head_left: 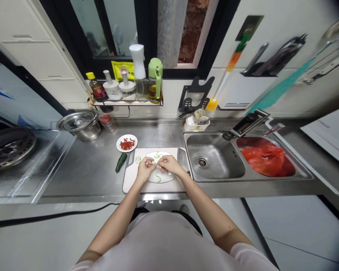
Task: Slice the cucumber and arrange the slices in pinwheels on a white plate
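On a steel counter [100,175], near its front edge, a pink-white cutting board [130,183] carries a white plate [165,178]. Above the plate, the left hand [147,168] pinches a small pale-green slice [153,162] between its fingertips; the right hand's [168,165] fingertips are drawn together just beside it, though whether they grip it cannot be told. Cucumber slices [158,154] lie along the plate's far edge, with a curled slice [158,177] towards its near edge. A dark-green cucumber piece [121,162] rests just outside the board's left edge.
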`<state>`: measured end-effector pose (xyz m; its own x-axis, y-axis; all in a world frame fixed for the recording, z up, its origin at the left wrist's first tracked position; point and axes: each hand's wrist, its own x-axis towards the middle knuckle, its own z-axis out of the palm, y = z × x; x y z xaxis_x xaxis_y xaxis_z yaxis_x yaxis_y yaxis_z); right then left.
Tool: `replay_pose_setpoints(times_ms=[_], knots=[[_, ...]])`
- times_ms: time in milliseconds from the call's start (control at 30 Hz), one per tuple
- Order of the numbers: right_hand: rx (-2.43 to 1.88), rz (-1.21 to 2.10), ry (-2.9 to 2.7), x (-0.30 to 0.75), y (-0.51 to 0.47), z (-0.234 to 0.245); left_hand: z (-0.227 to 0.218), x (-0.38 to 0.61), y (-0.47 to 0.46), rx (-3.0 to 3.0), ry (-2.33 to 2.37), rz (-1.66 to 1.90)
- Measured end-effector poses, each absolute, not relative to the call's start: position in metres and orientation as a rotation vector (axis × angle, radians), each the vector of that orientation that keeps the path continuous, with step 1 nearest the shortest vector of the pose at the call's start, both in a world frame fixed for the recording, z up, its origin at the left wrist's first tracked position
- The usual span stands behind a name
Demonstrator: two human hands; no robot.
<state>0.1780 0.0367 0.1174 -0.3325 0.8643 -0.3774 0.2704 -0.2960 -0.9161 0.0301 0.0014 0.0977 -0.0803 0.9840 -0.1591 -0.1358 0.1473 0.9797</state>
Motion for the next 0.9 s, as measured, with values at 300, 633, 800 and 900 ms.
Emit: replay_pose_setpoints(times_ms=[300, 633, 800, 900], knots=[[-1.477, 1.718, -1.430, 0.177, 0.036, 0.106, 0.087, 0.037, -0.004, 1.003, 1.310, 1.235], [-1.470, 1.657, -1.648, 0.182, 0.036, 0.083, 0.063, 0.031, -0.008, 1.104, 1.429, 1.079], [-1.504, 1.366, -2.044, 0.186, 0.037, 0.078, 0.053, 0.023, -0.011, 1.238, 1.612, 0.850], [-1.524, 1.230, -2.201, 0.186, 0.035, 0.080, 0.056, 0.022, -0.014, 1.354, 1.724, 0.675]])
